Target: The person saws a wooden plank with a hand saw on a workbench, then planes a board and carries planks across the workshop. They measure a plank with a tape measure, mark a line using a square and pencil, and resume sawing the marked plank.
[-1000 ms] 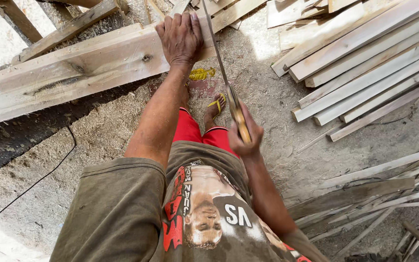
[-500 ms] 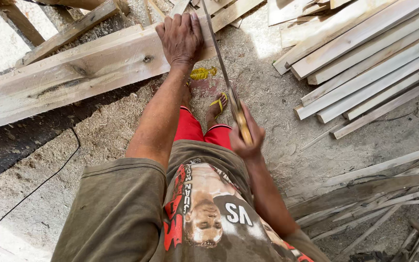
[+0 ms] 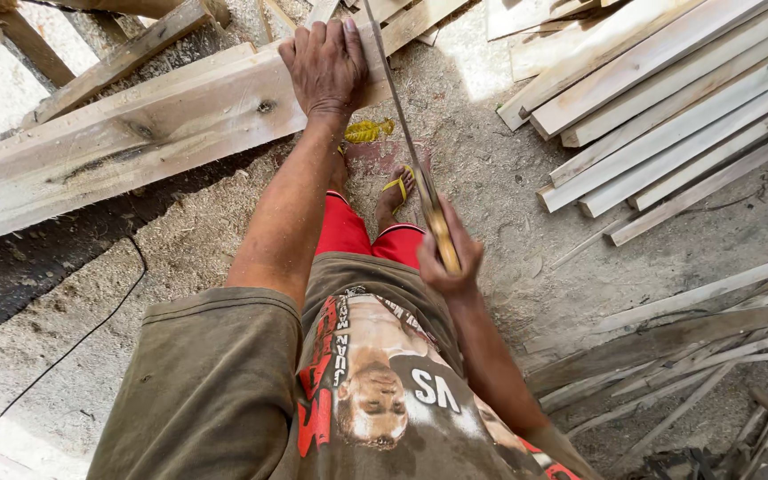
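A plank (image 3: 135, 133) is lying across the left, and the left hand (image 3: 326, 67) is pressing flat on it, fingers spread, gripping nothing. Just right, the saw (image 3: 406, 151) is crossing the plank's end; the right hand (image 3: 446, 258) is closing round its handle. The blade could jump toward those close fingers.

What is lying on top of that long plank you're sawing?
The left hand lies flat on the long plank, beside the saw blade that the right hand grips. The wood under the palm is hidden.
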A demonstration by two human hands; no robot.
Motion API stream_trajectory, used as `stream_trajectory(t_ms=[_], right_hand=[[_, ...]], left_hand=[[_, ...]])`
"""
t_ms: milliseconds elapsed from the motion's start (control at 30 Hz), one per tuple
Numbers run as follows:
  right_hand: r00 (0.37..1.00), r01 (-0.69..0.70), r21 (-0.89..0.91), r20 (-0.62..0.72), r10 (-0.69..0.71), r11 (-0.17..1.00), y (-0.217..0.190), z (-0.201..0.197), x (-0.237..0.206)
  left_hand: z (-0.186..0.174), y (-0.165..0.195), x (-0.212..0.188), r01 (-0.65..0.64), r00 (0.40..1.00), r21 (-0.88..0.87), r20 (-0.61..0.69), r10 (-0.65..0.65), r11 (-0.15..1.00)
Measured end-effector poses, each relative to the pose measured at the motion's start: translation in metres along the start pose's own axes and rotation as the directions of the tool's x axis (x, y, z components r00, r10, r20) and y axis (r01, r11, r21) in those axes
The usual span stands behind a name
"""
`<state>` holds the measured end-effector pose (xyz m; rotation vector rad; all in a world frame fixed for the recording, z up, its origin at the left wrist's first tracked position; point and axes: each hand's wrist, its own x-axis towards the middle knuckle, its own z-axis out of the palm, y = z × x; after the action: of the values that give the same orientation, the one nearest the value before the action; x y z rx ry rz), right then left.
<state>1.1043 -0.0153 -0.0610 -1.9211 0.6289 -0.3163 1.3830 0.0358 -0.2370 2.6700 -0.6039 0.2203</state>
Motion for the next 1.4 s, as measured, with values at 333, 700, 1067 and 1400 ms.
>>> stream_trajectory(t_ms=[333, 700, 1067, 1400], right_hand=[[0.992, 0.123, -0.1, -0.011, -0.125, 0.987, 0.016, 0.022, 0.027], [0.99, 0.14, 0.033, -0.015, -0.14, 0.99, 0.076, 0.095, 0.143], [0.976, 0.21, -0.135, -0.022, -0.215, 0.968, 0.022, 0.024, 0.038], [0.994, 0.108, -0.106, -0.011, -0.11, 0.988, -0.011, -0.009, -0.018]], left_hand=[[0.0, -0.004, -0.003, 0.011, 0.997, -0.039, 0.076, -0.008, 0.999], [0.001, -0.008, -0.006, -0.004, 0.999, -0.037, 0.041, 0.005, 0.999], [0.001, -0.005, -0.007, 0.013, 0.998, -0.028, 0.054, -0.012, 1.0], [-0.002, 0.001, -0.01, 0.013, 0.994, -0.025, 0.109, -0.01, 1.0]])
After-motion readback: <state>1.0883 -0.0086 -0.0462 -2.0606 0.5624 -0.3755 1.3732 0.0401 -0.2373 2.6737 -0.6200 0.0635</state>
